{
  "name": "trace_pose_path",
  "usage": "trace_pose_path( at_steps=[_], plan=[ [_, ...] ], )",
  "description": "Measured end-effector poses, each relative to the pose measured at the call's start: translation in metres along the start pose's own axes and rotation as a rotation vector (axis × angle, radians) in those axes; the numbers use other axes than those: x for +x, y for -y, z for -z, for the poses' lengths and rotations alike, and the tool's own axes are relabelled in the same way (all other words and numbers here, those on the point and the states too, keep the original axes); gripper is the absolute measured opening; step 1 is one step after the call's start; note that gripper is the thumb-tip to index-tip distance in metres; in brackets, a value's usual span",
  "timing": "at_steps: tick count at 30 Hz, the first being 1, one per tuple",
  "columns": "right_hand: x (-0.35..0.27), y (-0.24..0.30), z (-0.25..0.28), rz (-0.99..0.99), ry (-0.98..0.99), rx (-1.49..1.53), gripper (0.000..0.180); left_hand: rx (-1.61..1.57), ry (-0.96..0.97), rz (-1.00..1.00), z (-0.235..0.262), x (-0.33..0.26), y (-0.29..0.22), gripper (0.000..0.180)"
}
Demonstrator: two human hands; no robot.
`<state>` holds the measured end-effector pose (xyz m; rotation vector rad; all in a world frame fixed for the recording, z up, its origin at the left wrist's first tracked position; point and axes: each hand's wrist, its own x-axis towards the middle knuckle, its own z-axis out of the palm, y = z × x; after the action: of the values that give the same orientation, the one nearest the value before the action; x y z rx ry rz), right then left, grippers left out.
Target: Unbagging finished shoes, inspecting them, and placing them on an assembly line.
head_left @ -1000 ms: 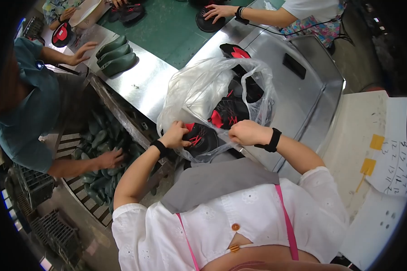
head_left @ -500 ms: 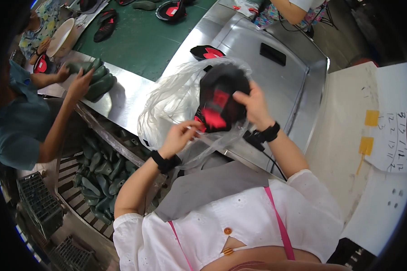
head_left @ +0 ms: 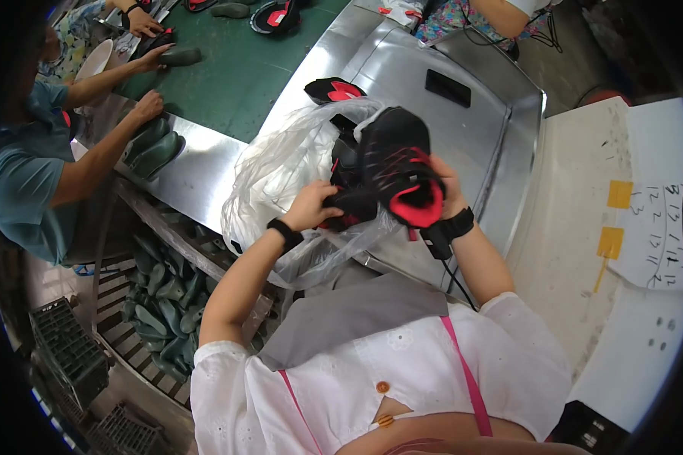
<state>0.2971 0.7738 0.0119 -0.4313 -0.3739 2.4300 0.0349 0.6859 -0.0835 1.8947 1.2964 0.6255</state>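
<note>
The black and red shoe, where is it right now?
In the head view the black and red shoe is mid-picture, held up between the left hand and right hand, just above the clear plastic bag.

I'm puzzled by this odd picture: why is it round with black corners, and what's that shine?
Head view: the fisheye lens bends straight edges and leaves a dark rim; light glares off the steel table and the clear plastic bag; the black-and-red shoe looks sharp.
</note>
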Motion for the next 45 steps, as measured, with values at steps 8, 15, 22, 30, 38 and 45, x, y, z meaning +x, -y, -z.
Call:
trace_pose_path(
  at_steps=[8,15,22,30,38,45],
  plan=[
    [0.015,0.021,-0.022,0.195,0.081,-0.352,0.039,-0.875,-0.373,0.096,0.108,-0.018,-0.066,0.046],
    [0.117,0.059,-0.03,0.209,-0.082,-0.444,0.035,-1.443,-0.702,-0.059,0.106,0.059,-0.064,0.021],
    [0.197,0.107,0.022,0.34,-0.344,-0.096,0.031,0.052,-0.349,0.087,-0.006,0.061,-0.04,0.063],
    [0.219,0.11,0.051,0.329,-0.414,-0.164,0.031,0.303,-0.109,0.127,0.026,0.089,-0.021,0.072],
    [0.212,0.097,0.005,0.18,-0.499,-0.823,0.085,0.593,-0.046,0.101,-0.006,0.083,-0.045,0.085],
    [0.117,-0.009,-0.062,0.104,0.698,-1.839,0.032,0.26,0.098,0.262,0.006,0.077,-0.022,0.06]
  ],
)
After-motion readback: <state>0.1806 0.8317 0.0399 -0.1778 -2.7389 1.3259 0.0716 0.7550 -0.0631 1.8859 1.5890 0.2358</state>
